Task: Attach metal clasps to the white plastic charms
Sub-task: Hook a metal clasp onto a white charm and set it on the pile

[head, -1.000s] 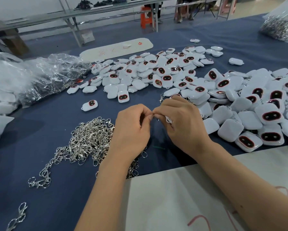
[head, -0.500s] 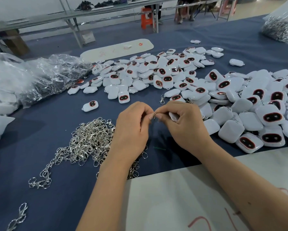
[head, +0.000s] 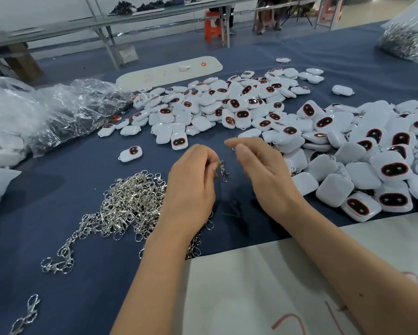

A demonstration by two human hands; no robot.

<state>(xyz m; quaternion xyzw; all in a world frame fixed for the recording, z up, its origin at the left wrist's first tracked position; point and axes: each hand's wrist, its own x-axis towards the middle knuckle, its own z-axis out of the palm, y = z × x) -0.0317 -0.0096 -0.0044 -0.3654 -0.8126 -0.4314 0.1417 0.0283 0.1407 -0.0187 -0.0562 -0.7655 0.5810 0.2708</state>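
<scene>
1. A person is sitting at a blue surface [head: 87,298], both bare forearms reaching forward from the bottom edge of the view.
2. The left hand [head: 191,189] is pinching a single metal clasp [head: 223,170] between thumb and fingertips. The clasp is hanging down from the pinch, its long axis close to vertical, just above the cloth.
3. The right hand [head: 261,168] is hovering apart from the left, fingers loosely spread and pointing up and leftward. It appears to be holding nothing, though a small glint near its fingertips is too small to identify.
4. A gap is showing between the two hands, with the hanging clasp inside that gap, nearer the left.
5. A tangled heap of spare clasps [head: 130,204] is lying to the left of the left hand, partly under its wrist.
6. White charms [head: 348,165] are lying in a broad pile to the right and ahead, many showing a dark oval face ringed in red. The nearest ones are lying just beside the right hand, so that hand is clearly the closer one for picking the next charm.
7. One charm is lying alone [head: 130,153], ahead and left of the left hand.
8. Crumpled clear bags [head: 65,112] are sitting at the far left.
</scene>
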